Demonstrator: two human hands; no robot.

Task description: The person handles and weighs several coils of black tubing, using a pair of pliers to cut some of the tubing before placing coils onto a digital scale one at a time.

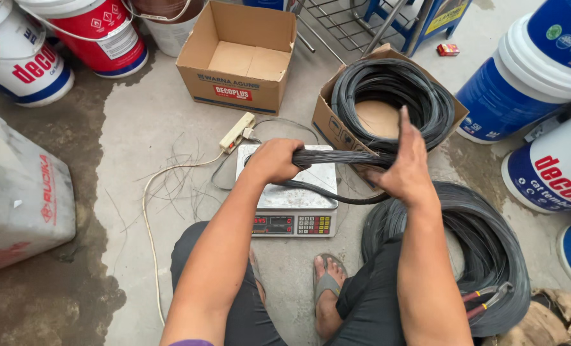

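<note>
A: Head view, looking straight down. The left hand is fisted tight around a bundle of black wire, right above the platform of the scale.

B: And the right hand?

A: It has the other end of that bundle. The palm is pressed on it and the index finger points up, but the other fingers are hidden from here, so I can't tell whether they are wrapped around it. The bundle runs level between the two hands, with a loop of strands drooping under it onto the scale.

B: Does it look heavy?

A: Heavy for its size, I'd say. It's thin steel wire, many strands together. It looks springy too, so the strands would fan out if let go. Best gripped as it is, with a hand closed around the gathered strands on each side and not by single strands.

B: What's around it?

A: A finished coil sits in an open carton just behind the scale. A bigger coil lies by the right knee, with red-handled pliers on it. There's an empty box farther back, a power strip beside the scale, and paint buckets at the edges.
</note>
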